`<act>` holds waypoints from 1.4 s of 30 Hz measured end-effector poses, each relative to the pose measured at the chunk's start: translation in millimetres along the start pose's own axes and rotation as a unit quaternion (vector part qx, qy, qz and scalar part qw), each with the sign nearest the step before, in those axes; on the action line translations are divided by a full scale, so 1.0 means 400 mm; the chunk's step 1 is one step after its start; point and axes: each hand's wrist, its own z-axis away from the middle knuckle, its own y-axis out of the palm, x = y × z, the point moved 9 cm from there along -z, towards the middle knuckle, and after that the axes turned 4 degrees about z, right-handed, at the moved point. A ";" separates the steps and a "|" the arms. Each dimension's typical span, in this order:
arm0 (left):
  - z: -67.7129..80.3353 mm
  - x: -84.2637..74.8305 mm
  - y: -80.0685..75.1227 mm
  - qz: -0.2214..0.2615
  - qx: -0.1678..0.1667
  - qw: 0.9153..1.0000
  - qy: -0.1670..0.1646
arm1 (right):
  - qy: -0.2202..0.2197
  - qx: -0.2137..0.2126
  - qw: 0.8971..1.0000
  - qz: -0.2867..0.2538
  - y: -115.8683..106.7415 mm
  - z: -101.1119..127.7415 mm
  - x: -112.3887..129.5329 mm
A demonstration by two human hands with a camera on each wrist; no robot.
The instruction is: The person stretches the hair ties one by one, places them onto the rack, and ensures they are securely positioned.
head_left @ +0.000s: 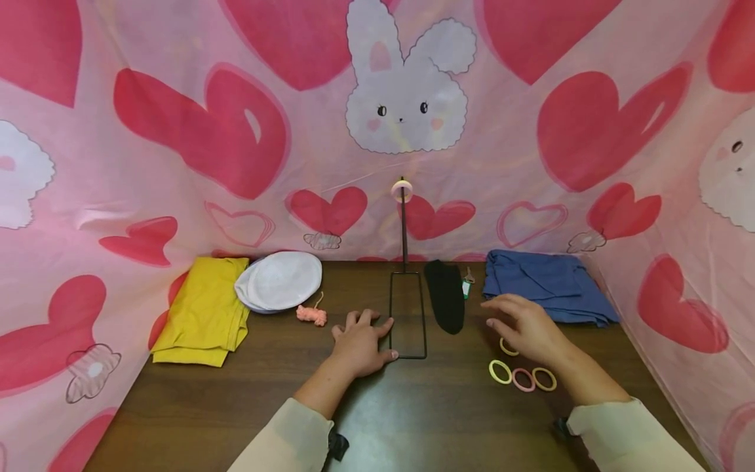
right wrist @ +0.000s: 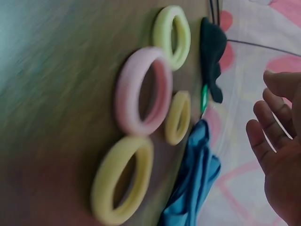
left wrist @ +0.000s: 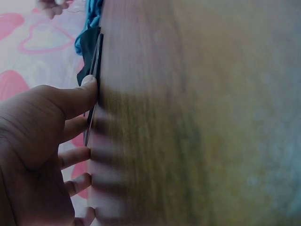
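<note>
Fingers of the left hand (head_left: 361, 346) spread, thumb and forefinger touching the wire stand (head_left: 404, 242) at two o'clock; those of the right hand (head_left: 531, 331), near the blue cloth (head_left: 539, 276) at one o'clock, extend loosely. Four rings (right wrist: 128, 99) lie toward its six o'clock; a fifth ring (head_left: 394, 192) circles the post.

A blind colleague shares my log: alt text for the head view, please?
A person's left hand touches the base of a black wire stand with a pale ring near its top, while the right hand hovers by four yellow and pink rings on a dark wooden table. Pink fabric hangs behind.
</note>
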 end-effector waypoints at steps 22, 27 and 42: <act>0.001 -0.003 -0.004 0.003 0.001 1.000 0.000 | 0.050 0.169 0.984 0.008 0.049 0.111 -0.097; 0.001 -0.004 -0.005 0.001 0.004 1.000 -0.001 | 0.061 0.182 0.981 0.012 0.058 0.110 -0.100; 0.003 -0.006 -0.008 0.002 0.002 1.000 0.000 | -0.003 0.096 0.995 0.009 0.026 0.068 -0.055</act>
